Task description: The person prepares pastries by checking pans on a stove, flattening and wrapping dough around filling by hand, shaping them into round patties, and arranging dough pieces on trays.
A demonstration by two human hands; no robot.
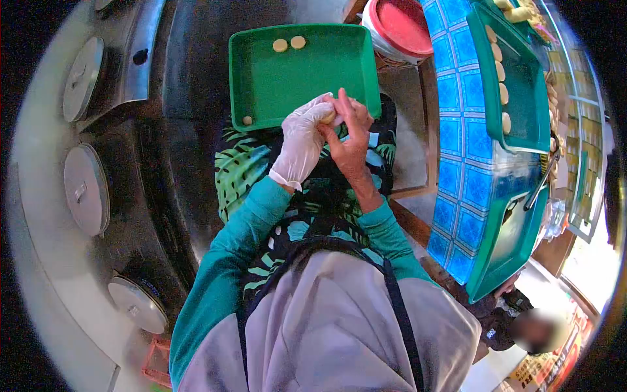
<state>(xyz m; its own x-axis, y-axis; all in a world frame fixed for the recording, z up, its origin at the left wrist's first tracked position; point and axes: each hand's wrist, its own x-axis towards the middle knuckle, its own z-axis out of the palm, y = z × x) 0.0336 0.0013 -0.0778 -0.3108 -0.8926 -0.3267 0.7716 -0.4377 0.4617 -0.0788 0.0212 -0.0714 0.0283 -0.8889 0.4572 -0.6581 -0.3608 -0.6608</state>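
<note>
Above the near edge of a green tray (294, 78), my two hands meet. My left hand (300, 134), in a thin whitish glove, is closed around a pale yellowish piece of dough (323, 116), mostly hidden by the fingers. Bare, my right hand (349, 138) presses against the left one, its index finger stretched out and its thumb apart, near the dough. Two round flat dough pieces (280, 45) lie side by side at the tray's far end. A smaller dough ball (247, 120) sits in its near left corner.
At right, a blue-tiled counter (462, 127) carries a green tray (532, 98) with a row of dough pieces and another green tray (503, 245). A red-lidded bucket (401, 26) stands behind. Several metal lids (86, 189) line the left. A person (506, 323) is at lower right.
</note>
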